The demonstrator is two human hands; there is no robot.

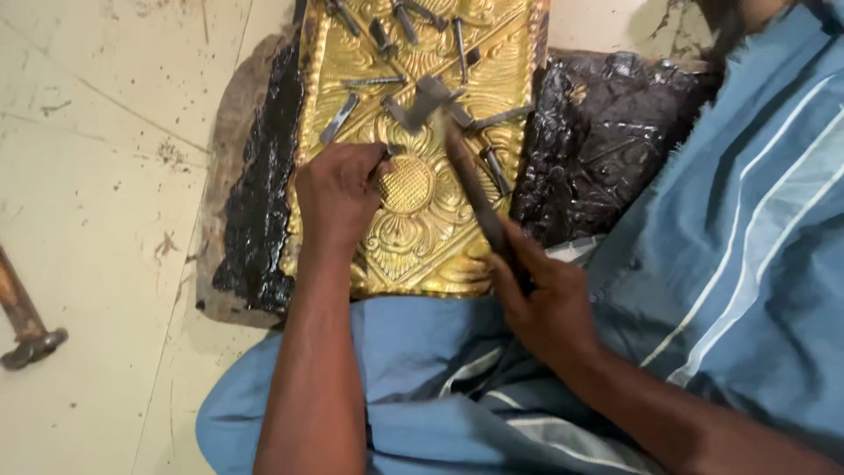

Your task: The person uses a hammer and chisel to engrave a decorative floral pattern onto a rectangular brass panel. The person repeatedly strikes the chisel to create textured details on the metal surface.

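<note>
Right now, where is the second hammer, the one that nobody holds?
In the head view, the spare hammer lies on the pale floor at the far left edge, apart from the dark pitch board and the left hand.

Right hand (547, 303) swings hammer (444, 105) over embossed brass sheet (422, 233).

Two hammers (444, 110) (26, 325), one embossed golden sheet (422, 220), and roughly nine loose steel punches (339, 118) lying on it.

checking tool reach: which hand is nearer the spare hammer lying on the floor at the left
Left. The left hand rests on the gold embossed panel, on the side toward the spare hammer. The right hand grips another hammer farther right.
</note>
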